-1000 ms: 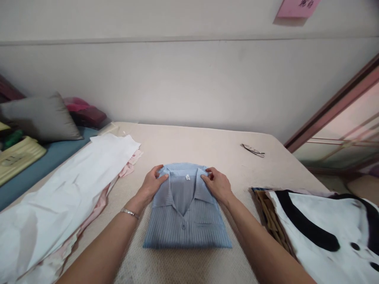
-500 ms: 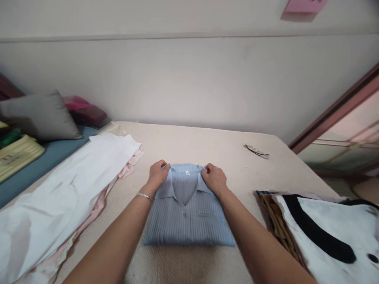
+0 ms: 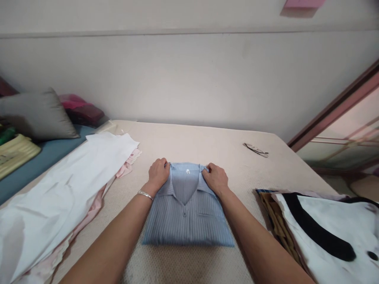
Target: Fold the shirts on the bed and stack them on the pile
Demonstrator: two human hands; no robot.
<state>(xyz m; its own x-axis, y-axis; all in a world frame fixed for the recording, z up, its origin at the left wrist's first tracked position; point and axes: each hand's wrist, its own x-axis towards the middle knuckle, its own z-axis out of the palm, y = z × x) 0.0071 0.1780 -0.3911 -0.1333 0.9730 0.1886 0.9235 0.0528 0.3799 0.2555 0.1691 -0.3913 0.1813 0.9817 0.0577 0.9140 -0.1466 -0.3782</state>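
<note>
A light blue striped shirt (image 3: 183,221), folded into a rough rectangle, is in front of me with its collar at the far end and a button and pocket facing up. My left hand (image 3: 159,173) pinches the collar's left corner, and a silver bracelet circles that wrist. On the opposite corner of the collar, my right hand (image 3: 216,178) is closed with its fingers curled round the fabric. A small white label shows inside the neck. The fingertips of both hands are partly hidden behind the cloth.
White and pink garments (image 3: 71,189) lie spread along the left side. At right is a pile of folded clothes (image 3: 319,228), a black and white one on top. Eyeglasses (image 3: 255,150) rest on the beige surface (image 3: 189,136) near the wall. A grey cushion (image 3: 38,114) sits far left.
Both hands keep their hold on the shirt's collar and have hardly moved. The whole view has shifted very slightly.
</note>
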